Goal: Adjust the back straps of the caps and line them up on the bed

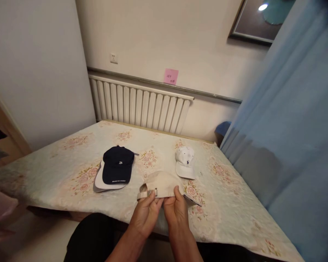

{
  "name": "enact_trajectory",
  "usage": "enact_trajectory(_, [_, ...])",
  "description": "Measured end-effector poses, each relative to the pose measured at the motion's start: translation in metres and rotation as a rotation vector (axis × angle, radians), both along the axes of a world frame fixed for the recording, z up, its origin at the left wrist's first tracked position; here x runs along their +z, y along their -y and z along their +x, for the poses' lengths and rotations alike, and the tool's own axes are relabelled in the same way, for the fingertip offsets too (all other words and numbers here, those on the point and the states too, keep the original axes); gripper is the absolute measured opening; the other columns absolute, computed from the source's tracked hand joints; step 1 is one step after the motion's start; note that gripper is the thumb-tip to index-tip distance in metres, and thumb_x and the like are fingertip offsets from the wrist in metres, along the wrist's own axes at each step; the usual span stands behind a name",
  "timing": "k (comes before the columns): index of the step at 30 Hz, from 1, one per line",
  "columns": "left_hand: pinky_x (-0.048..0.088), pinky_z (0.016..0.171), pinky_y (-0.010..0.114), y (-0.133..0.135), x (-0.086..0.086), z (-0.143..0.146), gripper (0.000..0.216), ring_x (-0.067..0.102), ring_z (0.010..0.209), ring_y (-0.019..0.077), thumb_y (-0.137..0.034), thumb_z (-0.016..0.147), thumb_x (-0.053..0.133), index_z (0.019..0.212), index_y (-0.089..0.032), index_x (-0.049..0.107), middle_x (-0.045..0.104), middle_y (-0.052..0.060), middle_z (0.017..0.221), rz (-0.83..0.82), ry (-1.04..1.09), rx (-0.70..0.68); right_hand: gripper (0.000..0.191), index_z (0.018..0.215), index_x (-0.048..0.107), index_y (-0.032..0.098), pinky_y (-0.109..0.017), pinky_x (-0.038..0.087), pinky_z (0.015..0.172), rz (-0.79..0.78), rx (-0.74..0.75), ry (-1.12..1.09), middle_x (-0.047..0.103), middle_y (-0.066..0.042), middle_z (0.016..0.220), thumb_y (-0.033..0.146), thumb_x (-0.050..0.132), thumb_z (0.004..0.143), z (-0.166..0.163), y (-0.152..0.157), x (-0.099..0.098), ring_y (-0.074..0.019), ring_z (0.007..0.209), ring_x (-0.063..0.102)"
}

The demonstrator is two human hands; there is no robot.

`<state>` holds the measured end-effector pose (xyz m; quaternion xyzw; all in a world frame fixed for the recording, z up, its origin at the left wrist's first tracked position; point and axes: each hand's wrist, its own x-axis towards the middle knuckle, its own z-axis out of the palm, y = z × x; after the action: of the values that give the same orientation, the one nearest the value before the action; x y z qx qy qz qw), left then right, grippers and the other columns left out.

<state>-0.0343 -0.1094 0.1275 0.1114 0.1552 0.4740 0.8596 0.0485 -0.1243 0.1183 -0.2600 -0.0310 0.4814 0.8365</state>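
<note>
Both hands, left hand (147, 213) and right hand (177, 209), closed in a grip on the beige cap (161, 185) at the tabletop (57, 182) edge, seemingly working its back strap.

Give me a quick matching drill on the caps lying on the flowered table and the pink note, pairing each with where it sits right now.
Things:
1. beige fabric cap
2. dark navy cap with white lettering
3. small white cap
4. pink paper note

Places:
A. stuck on the wall above the white radiator
B. on the table, stacked on a white cap, left of the hands
C. at the near table edge, held at its back strap by the left hand and right hand
D. alone on the table, farther back and to the right

Pairs: 1-C, 2-B, 3-D, 4-A
</note>
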Motion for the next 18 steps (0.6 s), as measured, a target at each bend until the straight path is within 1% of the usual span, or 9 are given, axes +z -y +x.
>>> enact_trajectory(3, [0.044, 0.101, 0.04, 0.001, -0.003, 0.0, 0.019, 0.064, 0.101, 0.0235, -0.003, 0.079, 0.058, 0.095, -0.01, 0.064, 0.07, 0.012, 0.097, 0.013, -0.073, -0.024, 0.037, 0.115, 0.057, 0.013, -0.043, 0.042, 0.1, 0.041, 0.018, 0.043, 0.071, -0.008, 0.097, 0.029, 0.06, 0.082, -0.009, 0.002, -0.001, -0.0199, 0.093, 0.066])
enact_trajectory(6, [0.044, 0.101, 0.037, -0.001, -0.004, -0.003, 0.015, 0.064, 0.102, 0.0233, -0.007, 0.077, 0.061, 0.092, -0.01, 0.066, 0.071, 0.011, 0.096, 0.059, -0.095, -0.042, 0.037, 0.116, 0.056, 0.012, -0.041, 0.044, 0.099, 0.033, 0.029, 0.011, 0.071, -0.009, 0.097, 0.026, 0.06, 0.082, -0.011, 0.004, 0.002, -0.0192, 0.09, 0.067])
enact_trajectory(8, [0.044, 0.101, 0.037, -0.003, -0.004, -0.007, 0.019, 0.063, 0.104, 0.024, -0.009, 0.075, 0.064, 0.094, -0.013, 0.066, 0.071, 0.009, 0.098, 0.079, -0.093, -0.014, 0.036, 0.118, 0.055, 0.013, -0.039, 0.044, 0.098, 0.009, 0.007, -0.022, 0.071, -0.008, 0.098, 0.023, 0.057, 0.084, -0.006, 0.004, 0.004, -0.0182, 0.093, 0.066])
enact_trajectory(10, [0.045, 0.1, 0.039, -0.006, -0.005, -0.01, 0.027, 0.061, 0.107, 0.0245, -0.008, 0.072, 0.067, 0.098, -0.017, 0.065, 0.071, 0.006, 0.1, 0.089, -0.106, 0.021, 0.035, 0.119, 0.054, 0.014, -0.037, 0.045, 0.098, -0.02, -0.023, -0.046, 0.07, -0.007, 0.101, 0.021, 0.053, 0.085, 0.003, 0.003, 0.005, -0.0171, 0.098, 0.064])
enact_trajectory(12, [0.045, 0.099, 0.039, -0.007, -0.006, -0.011, 0.033, 0.06, 0.108, 0.0245, -0.008, 0.07, 0.068, 0.101, -0.019, 0.064, 0.071, 0.005, 0.101, 0.089, -0.121, 0.02, 0.035, 0.12, 0.054, 0.016, -0.037, 0.045, 0.098, -0.029, -0.041, -0.056, 0.069, -0.006, 0.105, 0.021, 0.051, 0.086, 0.012, 0.003, 0.004, -0.0165, 0.102, 0.063])
enact_trajectory(15, [0.046, 0.099, 0.038, -0.007, -0.01, -0.009, 0.032, 0.06, 0.108, 0.0242, -0.008, 0.071, 0.068, 0.101, -0.019, 0.062, 0.07, 0.006, 0.103, 0.077, -0.113, 0.002, 0.036, 0.119, 0.055, 0.015, -0.037, 0.044, 0.1, -0.005, -0.043, -0.033, 0.068, -0.008, 0.108, 0.026, 0.053, 0.086, 0.016, 0.004, 0.001, -0.0172, 0.105, 0.061])
enact_trajectory(18, [0.046, 0.098, 0.039, -0.002, -0.013, -0.004, 0.033, 0.062, 0.106, 0.0235, -0.007, 0.072, 0.067, 0.102, -0.018, 0.061, 0.07, 0.006, 0.104, 0.068, -0.115, -0.008, 0.04, 0.118, 0.055, 0.013, -0.038, 0.043, 0.1, 0.011, -0.017, 0.032, 0.068, -0.009, 0.107, 0.028, 0.06, 0.081, 0.008, 0.006, -0.001, -0.0189, 0.103, 0.062])
